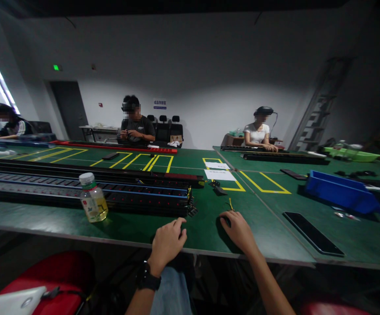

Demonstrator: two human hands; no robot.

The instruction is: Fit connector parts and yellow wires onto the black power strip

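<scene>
My left hand (169,242), with a black watch (148,276) on its wrist, hovers over the front edge of the green table. Its thumb stands apart from the index finger, and nothing shows between them. Farther right, my right hand (237,228) is low over the tabletop with its fingers curled. A short yellow-and-black wire (231,204) sticks up just beyond these fingers and seems pinched in them; its lower end is hidden. Left of my hands lie long black rails (163,203) with red dots and a blue strip, loose black connectors (193,211) at their near end.
A bottle of yellow drink (93,205) stands before the rails. On the right are a black tablet (313,234) and a blue bin (341,192). White papers (219,175) lie within yellow tape. Several people work across the table (269,245).
</scene>
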